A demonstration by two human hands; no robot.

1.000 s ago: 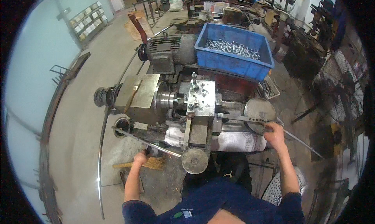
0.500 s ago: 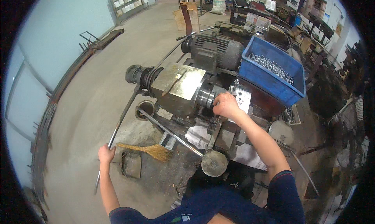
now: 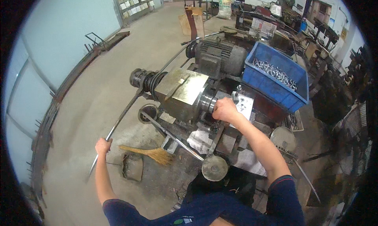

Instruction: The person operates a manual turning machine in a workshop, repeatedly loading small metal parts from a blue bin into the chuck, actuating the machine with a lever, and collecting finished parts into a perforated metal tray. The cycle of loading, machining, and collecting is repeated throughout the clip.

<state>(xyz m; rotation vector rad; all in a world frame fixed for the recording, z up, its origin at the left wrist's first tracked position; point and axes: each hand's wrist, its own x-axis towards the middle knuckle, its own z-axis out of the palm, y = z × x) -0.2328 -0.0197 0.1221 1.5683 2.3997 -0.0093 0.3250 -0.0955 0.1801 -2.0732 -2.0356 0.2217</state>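
My left hand (image 3: 103, 146) is wrapped round a long metal lever (image 3: 118, 123) that slants up to the rear end of the machine's headstock (image 3: 177, 108). At the headstock's front, my right hand (image 3: 225, 110) is closed, its fingers pressed close to the bright steel spindle nose (image 3: 206, 102). Whatever those fingers hold is hidden. Just beyond that hand lies a light metal plate (image 3: 245, 104) with small dark pieces on it. A round handwheel (image 3: 214, 168) sits nearest my body, and a steel bar (image 3: 179, 142) runs from beside it toward a round pot (image 3: 148, 113).
A blue crate (image 3: 275, 93) of small shiny metal parts stands right of the motor (image 3: 220, 56). A straw broom (image 3: 157, 155) and a dustpan (image 3: 133, 167) lie on the floor, left of the machine. Another handwheel (image 3: 283, 139) is at the right.
My left hand has moved the lever's free end outward to the left and away from me. My right hand remains at the spindle nose, its fingers slightly shifted. The view has tilted a little.
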